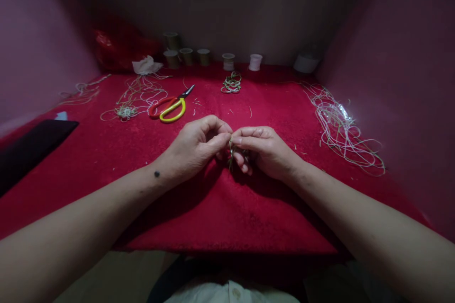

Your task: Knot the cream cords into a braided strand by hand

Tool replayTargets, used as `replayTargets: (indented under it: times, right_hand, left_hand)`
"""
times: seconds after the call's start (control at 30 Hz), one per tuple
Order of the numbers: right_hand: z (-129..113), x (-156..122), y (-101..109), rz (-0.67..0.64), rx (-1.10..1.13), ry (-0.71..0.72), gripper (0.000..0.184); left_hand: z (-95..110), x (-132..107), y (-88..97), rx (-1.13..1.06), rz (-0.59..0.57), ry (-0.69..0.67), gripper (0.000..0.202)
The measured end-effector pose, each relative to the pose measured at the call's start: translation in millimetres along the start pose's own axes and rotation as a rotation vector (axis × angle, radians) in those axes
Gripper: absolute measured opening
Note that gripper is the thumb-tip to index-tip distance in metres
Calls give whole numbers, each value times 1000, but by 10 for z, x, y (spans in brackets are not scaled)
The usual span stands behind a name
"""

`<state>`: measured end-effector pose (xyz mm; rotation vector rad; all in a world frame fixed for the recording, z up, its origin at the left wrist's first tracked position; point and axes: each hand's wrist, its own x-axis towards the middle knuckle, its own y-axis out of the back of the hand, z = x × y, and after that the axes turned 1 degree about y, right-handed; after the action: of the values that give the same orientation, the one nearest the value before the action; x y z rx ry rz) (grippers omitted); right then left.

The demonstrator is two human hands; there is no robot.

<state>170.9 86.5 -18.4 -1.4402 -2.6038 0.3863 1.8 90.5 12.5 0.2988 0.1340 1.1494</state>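
My left hand [195, 147] and my right hand [265, 150] meet over the middle of the red cloth [220, 208]. Both pinch a small knotted piece of thin green and white cord [231, 154] between thumb and fingers. Short ends of the cord hang down between the hands. Most of the piece is hidden by my fingers.
Scissors [169, 106] with red and yellow handles lie at the back left beside loose cords [137, 97]. A small cord bundle [232, 83] lies behind the hands, a big tangle [339, 128] at the right. Several spools [204, 57] line the back wall. A dark object [28, 149] lies left.
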Motion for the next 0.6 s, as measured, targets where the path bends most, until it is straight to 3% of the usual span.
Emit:
replayTargets:
  times: [0.17, 0.4, 0.6]
  right_hand:
    - [3, -6, -5, 37, 4, -4, 10]
    - [-7, -3, -40, 85, -113, 25, 25]
    - [-18, 0, -55, 115, -141, 27, 18]
  left_hand:
    - [-3, -5, -5, -1, 5, 5, 11]
    - [-16, -16, -28, -6, 40, 19, 11]
    - [-34, -27, -30, -82, 31, 69, 11]
